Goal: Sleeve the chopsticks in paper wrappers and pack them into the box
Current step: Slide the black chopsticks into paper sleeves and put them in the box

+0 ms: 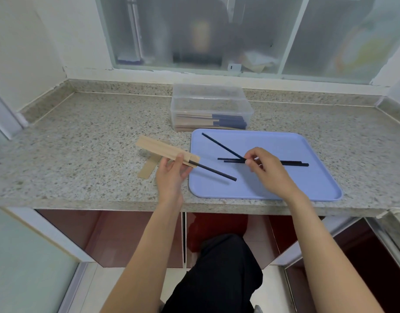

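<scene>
Status: left hand (169,175) fingers pinching tan paper wrapper (165,150), one thin black chopstick (213,171) half-sleeved, over desk edge. Right hand (265,168) fingers pinching second black chopstick (221,145) above lilac plastic tray (316,177). Probably light, stiff, slick; grip near butt. Wrapper creases easily. Clear plastic box (211,105) behind.

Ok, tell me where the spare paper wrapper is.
The spare wrapper lies flat on the counter, left of the blue tray, just beyond the left hand.

Chopstick (213,171) tip hidden inside wrapper (162,150); frosted window (217,32) blurs everything behind; box (211,108) contents uncountable.
</scene>
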`<act>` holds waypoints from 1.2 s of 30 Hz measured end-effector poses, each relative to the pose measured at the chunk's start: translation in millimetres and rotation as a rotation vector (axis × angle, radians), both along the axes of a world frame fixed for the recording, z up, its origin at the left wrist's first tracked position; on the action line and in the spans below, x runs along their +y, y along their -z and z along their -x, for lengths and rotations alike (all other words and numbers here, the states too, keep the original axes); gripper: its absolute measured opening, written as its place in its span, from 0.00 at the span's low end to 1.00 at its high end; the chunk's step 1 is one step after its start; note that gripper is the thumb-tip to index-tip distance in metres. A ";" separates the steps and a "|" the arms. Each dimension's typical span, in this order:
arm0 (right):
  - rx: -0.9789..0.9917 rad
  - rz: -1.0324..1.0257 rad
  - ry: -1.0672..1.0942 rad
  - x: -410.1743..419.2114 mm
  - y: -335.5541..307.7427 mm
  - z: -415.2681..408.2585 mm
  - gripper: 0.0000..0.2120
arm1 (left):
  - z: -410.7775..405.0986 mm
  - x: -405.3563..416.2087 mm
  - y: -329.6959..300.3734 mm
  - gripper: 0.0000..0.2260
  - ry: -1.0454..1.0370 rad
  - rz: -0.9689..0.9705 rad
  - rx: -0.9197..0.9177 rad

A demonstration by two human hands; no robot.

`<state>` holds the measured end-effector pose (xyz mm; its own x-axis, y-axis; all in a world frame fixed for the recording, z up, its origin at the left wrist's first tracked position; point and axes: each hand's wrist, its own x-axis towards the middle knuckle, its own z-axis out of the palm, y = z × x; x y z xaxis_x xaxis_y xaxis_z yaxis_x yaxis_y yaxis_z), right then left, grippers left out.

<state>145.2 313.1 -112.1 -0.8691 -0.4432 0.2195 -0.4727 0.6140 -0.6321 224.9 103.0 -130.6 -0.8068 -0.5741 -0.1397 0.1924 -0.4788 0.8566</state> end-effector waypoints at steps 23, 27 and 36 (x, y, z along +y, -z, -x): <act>0.226 -0.003 -0.001 -36.3 -14.4 -43.9 0.08 | 5.1 5.0 -4.1 0.06 -0.017 -0.062 0.052; 0.119 0.199 0.171 -14.6 -10.8 -52.7 0.12 | 3.7 -9.1 -4.0 0.12 -0.080 -0.100 0.071; -0.312 0.908 0.245 -42.9 8.2 -84.2 0.35 | 6.9 -2.2 -0.4 0.09 -0.141 -0.180 0.066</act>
